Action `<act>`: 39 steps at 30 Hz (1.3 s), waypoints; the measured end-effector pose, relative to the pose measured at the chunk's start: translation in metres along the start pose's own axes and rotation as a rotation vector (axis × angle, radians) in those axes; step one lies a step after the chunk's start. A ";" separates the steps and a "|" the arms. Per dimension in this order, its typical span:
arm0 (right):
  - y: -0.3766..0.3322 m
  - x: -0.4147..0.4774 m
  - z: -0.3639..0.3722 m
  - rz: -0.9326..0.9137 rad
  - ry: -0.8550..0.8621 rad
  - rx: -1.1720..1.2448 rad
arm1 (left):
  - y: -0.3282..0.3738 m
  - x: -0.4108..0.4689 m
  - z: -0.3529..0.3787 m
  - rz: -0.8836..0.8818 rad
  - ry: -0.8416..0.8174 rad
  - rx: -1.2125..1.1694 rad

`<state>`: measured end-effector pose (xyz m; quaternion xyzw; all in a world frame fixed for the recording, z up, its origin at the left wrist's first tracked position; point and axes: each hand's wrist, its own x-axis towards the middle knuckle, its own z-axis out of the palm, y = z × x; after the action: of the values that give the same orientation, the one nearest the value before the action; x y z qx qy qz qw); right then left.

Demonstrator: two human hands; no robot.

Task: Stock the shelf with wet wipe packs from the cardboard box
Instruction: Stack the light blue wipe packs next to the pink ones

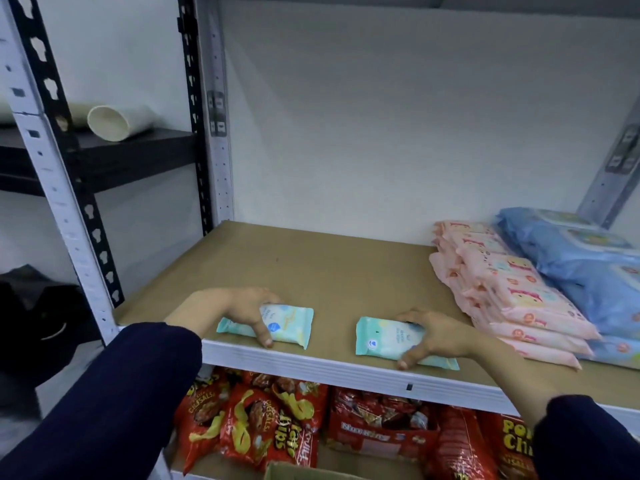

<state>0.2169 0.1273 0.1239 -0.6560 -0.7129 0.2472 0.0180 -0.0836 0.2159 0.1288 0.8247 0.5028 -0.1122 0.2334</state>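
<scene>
While both arms reach forward, the left hand (246, 312) curls round the left pack (294, 323) and the right hand (434, 337) grips the right pack (377, 337), both flat on the shelf (329, 271) near its front.

The left grip (247, 311) holds the left mint pack (294, 322) and hides its middle. The right grip (433, 336) hides the right part of the right mint pack (381, 337). The print on both is too small to read. Only a strip of the cardboard box (294, 472) shows at the bottom edge. The blue packs (588, 271) run off the right edge. The lower pink packs (512, 289) show only their ends beneath the upper ones. Snack bags (263, 420) below are partly hidden by the shelf rail (329, 368), the left sleeve (114, 403) and the right sleeve (588, 441). A pale tube (117, 121) lies partly behind a post (52, 161). A dark shape (41, 323) at the left edge cannot be identified.
</scene>
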 end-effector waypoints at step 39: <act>0.079 -0.086 0.235 0.140 -0.182 0.085 | 0.098 0.005 0.275 0.115 -0.196 -0.270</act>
<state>0.2203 -0.0294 -0.0863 -0.6776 -0.6531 0.3362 -0.0363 0.0190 0.0456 -0.0849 0.7982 0.4404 -0.1098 0.3960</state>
